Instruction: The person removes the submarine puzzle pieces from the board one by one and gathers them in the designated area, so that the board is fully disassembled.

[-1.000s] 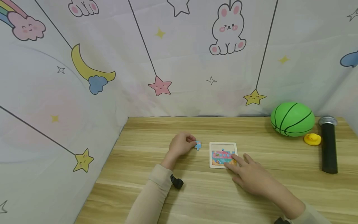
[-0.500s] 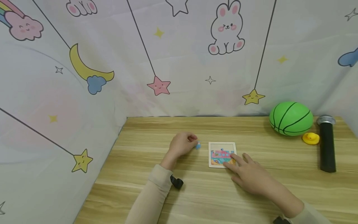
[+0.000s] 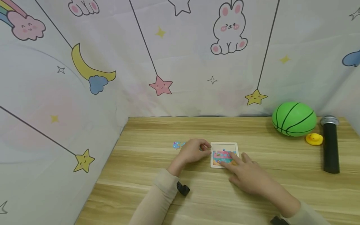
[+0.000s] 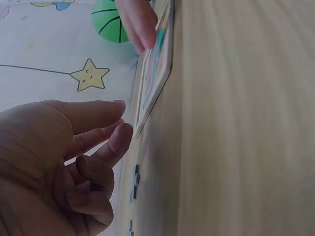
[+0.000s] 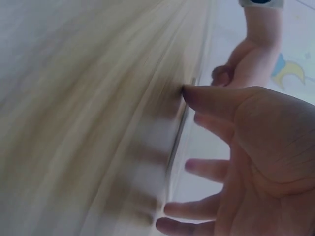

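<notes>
A small square jigsaw puzzle board (image 3: 212,162) with a white frame lies mid-table, its lower part filled with pink, teal and orange pieces and its upper part bare. My left hand (image 3: 194,150) is at the board's left edge, thumb and fingers loosely bent, with no piece showing between the tips in the left wrist view. Behind that hand lie a blue puzzle piece (image 3: 176,145) and another, partly hidden piece (image 3: 183,144). My right hand (image 3: 248,175) rests its spread fingers on the filled part and right side of the board.
At the back right stand a green ball (image 3: 294,119), a yellow rubber duck (image 3: 314,139) and a black microphone (image 3: 330,147). A printed cloth (image 3: 191,62) hangs along the table's back and left side. The wooden table (image 3: 208,200) extends toward me.
My left hand has moved right, from a blue puzzle piece to the board's left edge, uncovering pieces behind it. The right hand has shifted slightly left over the board.
</notes>
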{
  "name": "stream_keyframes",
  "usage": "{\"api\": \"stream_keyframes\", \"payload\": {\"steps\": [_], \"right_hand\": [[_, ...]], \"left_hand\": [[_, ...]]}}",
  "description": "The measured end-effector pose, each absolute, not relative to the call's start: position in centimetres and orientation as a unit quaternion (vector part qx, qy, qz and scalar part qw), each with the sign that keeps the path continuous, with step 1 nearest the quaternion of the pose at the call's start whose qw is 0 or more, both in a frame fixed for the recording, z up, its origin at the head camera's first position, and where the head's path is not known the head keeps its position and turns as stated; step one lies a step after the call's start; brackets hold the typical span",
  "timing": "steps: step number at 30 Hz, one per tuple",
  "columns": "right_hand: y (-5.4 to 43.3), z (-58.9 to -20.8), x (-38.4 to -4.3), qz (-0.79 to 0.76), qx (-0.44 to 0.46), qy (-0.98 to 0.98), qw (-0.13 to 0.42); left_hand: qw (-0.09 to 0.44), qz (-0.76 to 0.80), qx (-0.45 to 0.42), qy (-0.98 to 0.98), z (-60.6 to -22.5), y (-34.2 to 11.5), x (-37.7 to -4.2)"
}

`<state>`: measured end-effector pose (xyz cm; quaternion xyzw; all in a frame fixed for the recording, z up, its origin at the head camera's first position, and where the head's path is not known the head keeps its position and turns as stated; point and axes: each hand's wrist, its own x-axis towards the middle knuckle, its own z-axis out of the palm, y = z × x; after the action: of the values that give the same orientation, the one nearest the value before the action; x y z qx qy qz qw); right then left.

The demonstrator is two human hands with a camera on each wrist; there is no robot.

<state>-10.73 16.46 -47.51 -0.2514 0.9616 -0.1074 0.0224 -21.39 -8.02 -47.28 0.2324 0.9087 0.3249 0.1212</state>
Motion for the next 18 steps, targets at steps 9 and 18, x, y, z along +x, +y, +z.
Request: {"api": "stream_keyframes", "payload": {"steps": [9, 18], "right_hand": [[15.6, -47.2, -10.8, -0.104, -0.25, 0.961, 0.053], [15.6, -47.1, -10.8, -0.1, -0.257, 0.96, 0.046]], "left_hand": [[0.146, 0.299, 0.255, 0.908, -47.7, -6.8, -21.0], [0.154, 0.29, 0.243, 0.913, -47.7, -6.3, -21.0]]}}
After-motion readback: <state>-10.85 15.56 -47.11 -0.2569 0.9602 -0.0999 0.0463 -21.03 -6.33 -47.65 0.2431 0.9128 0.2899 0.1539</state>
